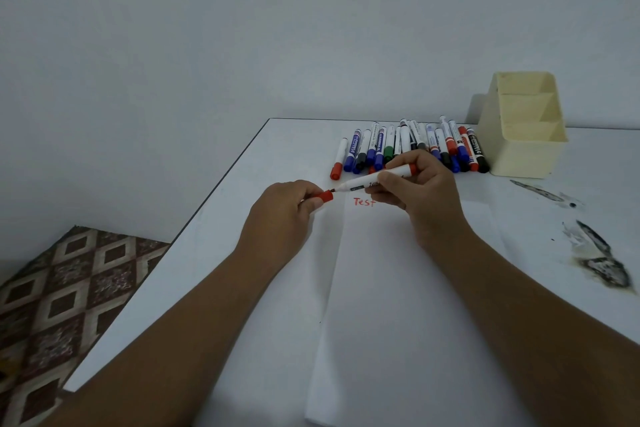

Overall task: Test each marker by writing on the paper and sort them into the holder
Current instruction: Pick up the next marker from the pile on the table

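Note:
My right hand grips a white marker with a red end, held level above the paper, its bare tip pointing left. My left hand pinches the marker's red cap just off the tip, a small gap between them. The word "Test" is written in red on the paper below the marker. Several capped markers in red, blue, black and green lie in a row at the table's far side. The cream holder with three compartments stands at their right, nothing visible inside.
The white table ends at a dark left edge, with patterned floor beyond it. Black ink smears mark the tabletop at the right. A plain wall stands behind the table.

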Action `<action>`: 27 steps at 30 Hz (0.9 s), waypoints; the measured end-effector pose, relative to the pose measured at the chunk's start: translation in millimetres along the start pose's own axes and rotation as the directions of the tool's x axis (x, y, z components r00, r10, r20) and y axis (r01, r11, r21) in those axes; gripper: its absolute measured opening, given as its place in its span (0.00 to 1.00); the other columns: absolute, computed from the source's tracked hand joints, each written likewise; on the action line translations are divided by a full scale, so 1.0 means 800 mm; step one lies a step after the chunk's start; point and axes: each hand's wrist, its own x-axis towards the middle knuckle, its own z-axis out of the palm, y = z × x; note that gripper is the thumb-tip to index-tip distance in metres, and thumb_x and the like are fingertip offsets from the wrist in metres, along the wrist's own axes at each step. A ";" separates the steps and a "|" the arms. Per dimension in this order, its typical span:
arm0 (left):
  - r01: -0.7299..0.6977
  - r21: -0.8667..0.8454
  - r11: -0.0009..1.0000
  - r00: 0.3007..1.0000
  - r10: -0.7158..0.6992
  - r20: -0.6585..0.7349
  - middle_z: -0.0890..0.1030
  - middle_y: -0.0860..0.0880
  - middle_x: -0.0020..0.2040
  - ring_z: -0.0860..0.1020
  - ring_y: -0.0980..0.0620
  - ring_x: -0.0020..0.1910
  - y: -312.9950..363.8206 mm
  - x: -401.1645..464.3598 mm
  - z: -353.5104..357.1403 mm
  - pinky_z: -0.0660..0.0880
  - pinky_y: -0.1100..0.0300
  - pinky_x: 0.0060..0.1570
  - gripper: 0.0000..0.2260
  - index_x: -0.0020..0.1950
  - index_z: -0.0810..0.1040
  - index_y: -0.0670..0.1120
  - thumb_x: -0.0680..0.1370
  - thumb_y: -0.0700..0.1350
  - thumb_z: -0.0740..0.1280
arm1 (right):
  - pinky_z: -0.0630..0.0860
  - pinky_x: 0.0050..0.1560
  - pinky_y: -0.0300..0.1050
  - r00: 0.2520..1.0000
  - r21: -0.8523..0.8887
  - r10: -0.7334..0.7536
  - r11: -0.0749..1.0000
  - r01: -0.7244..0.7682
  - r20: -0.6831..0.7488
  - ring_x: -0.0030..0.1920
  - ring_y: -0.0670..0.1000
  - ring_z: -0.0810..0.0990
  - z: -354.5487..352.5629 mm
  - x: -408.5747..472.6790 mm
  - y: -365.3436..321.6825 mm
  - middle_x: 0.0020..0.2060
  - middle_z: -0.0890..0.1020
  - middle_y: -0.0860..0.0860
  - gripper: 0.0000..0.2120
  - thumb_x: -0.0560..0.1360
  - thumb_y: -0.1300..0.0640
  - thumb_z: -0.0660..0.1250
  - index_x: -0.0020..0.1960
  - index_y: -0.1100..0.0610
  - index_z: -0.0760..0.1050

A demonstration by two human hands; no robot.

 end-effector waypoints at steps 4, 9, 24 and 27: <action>-0.009 -0.002 1.000 1.000 0.009 -0.027 0.81 0.55 0.43 0.75 0.55 0.44 0.001 0.000 -0.001 0.74 0.55 0.46 0.06 0.50 0.82 0.52 0.81 0.45 0.65 | 0.85 0.45 0.50 1.000 0.007 0.011 1.000 -0.011 0.008 0.44 0.59 0.87 0.001 0.000 0.000 0.45 0.85 0.62 0.06 0.77 0.68 0.70 0.51 0.61 0.76; -0.024 0.010 1.000 0.999 0.024 -0.021 0.79 0.55 0.45 0.74 0.55 0.45 0.003 -0.001 0.000 0.71 0.60 0.45 0.05 0.52 0.81 0.52 0.82 0.46 0.65 | 0.85 0.45 0.50 1.000 -0.015 0.020 1.000 -0.019 0.017 0.44 0.59 0.88 0.001 0.001 0.001 0.44 0.85 0.61 0.06 0.76 0.67 0.71 0.50 0.60 0.77; 0.012 -0.089 0.996 0.999 -0.008 0.050 0.82 0.49 0.48 0.76 0.49 0.43 0.004 -0.008 0.003 0.73 0.53 0.45 0.06 0.53 0.77 0.46 0.84 0.41 0.60 | 0.85 0.44 0.51 0.993 -0.137 0.005 0.990 0.012 0.120 0.42 0.57 0.88 0.006 0.000 0.004 0.42 0.86 0.60 0.08 0.76 0.61 0.73 0.51 0.64 0.77; 0.005 -0.110 0.994 0.999 0.000 0.042 0.82 0.50 0.48 0.76 0.54 0.41 0.005 -0.010 0.005 0.74 0.57 0.43 0.06 0.52 0.77 0.46 0.84 0.41 0.60 | 0.85 0.44 0.49 0.990 -0.133 0.006 0.991 0.013 0.140 0.43 0.57 0.88 0.006 -0.001 0.003 0.41 0.86 0.59 0.11 0.75 0.60 0.73 0.52 0.66 0.77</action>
